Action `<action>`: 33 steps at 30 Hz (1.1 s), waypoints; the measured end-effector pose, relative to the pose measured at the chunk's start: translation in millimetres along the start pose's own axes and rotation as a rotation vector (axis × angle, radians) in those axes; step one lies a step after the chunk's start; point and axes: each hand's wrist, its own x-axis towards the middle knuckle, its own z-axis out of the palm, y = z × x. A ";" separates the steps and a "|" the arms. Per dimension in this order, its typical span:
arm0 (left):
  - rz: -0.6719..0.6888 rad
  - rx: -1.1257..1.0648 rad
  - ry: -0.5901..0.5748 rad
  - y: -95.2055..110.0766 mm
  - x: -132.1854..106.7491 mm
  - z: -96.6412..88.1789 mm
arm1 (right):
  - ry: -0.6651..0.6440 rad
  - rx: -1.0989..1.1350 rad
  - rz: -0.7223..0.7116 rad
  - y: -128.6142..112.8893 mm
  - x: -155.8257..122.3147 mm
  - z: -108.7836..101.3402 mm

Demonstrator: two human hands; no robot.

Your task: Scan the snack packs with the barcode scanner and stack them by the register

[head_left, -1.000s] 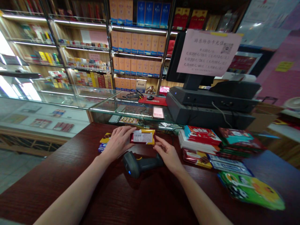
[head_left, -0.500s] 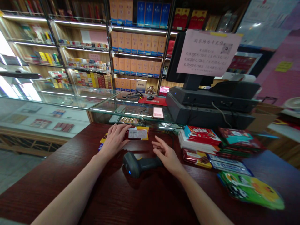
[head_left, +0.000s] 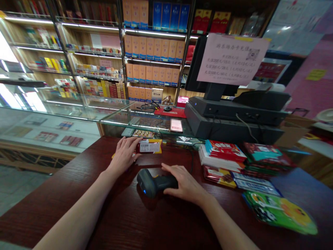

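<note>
Our left hand grips the candy bar at the tabletop's far side; our right hand, loosely spread around the scanner, should wrap its handle fully, label unobstructed.

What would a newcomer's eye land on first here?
Probably the pink sign on the monitor at upper right. Next, the scanner with its blue light at the middle of the table, the right hand spread around its handle. The left hand holds a bar beyond it, label toward the camera.
</note>
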 end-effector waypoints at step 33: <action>-0.077 0.051 0.047 -3.9 -1.9 2.9 | 0.159 -0.142 -0.113 -0.8 1.2 -5.6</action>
